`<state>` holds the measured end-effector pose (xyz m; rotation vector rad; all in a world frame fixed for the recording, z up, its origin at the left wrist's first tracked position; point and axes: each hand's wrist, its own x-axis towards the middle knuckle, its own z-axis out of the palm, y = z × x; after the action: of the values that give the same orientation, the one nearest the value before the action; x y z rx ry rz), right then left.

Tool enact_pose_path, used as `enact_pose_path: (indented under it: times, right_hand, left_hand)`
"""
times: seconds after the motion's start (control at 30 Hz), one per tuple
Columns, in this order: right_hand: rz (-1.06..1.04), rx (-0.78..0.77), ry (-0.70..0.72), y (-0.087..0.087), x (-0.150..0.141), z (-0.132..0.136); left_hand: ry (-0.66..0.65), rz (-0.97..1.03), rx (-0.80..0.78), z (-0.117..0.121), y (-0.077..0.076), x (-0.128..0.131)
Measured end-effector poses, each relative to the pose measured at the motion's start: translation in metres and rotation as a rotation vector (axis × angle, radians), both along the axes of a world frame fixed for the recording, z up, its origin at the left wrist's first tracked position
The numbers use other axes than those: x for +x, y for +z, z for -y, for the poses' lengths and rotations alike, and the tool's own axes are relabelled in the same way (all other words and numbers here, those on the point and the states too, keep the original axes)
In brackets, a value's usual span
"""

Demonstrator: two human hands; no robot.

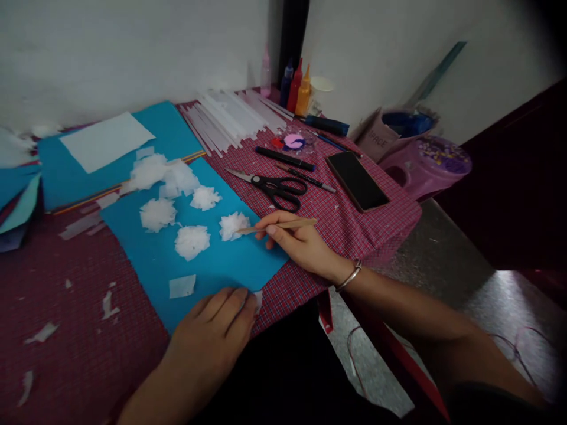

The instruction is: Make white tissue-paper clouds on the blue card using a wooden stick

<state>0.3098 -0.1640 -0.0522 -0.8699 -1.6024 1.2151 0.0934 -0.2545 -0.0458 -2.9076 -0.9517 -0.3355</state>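
Nearby, a palette (312, 135) holds pink, red, blue paint (293, 140) while the right hand (296, 238) pinches a stick (303, 223), left hand (213, 337) fingers together.

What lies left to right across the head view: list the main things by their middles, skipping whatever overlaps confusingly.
Plain white rectangular paper sheet → lowest white ruffled paper puff → rightmost white ruffled paper puff → bare right hand → black rectangular phone → pink plastic bucket.

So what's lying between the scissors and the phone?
In the head view, a slim dark pen reaches into that gap, with a thicker black marker just beyond it.
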Motion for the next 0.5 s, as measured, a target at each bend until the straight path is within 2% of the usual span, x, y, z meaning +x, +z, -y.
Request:
enact_pose_path:
  times: [0.1, 0.17, 0.23, 0.33, 0.43, 0.5]
  right_hand:
    - [-0.058, -0.115, 0.003, 0.0, 0.006, -0.002]
    - [-0.07, -0.174, 0.025, 0.0, 0.012, -0.006]
    - [-0.051, -0.207, 0.066, 0.0, 0.016, -0.012]
    - [-0.013, -0.219, 0.133, 0.003, 0.018, -0.02]
    - [0.014, -0.215, 0.142, 0.004, 0.013, -0.026]
    - [0.026, -0.218, 0.144, 0.004, 0.009, -0.029]
  left_hand:
    - [0.004, 0.009, 0.086, 0.0, -0.002, 0.008]
    - [0.039, 0.06, 0.042, -0.005, 0.003, 0.011]
    - [0.14, 0.155, -0.146, -0.017, 0.016, 0.009]
    - [0.374, 0.322, -0.461, -0.046, 0.041, 0.0]
    - [0.552, 0.4, -0.562, -0.078, 0.061, -0.014]
    - [0.533, 0.382, -0.613, -0.09, 0.066, -0.019]
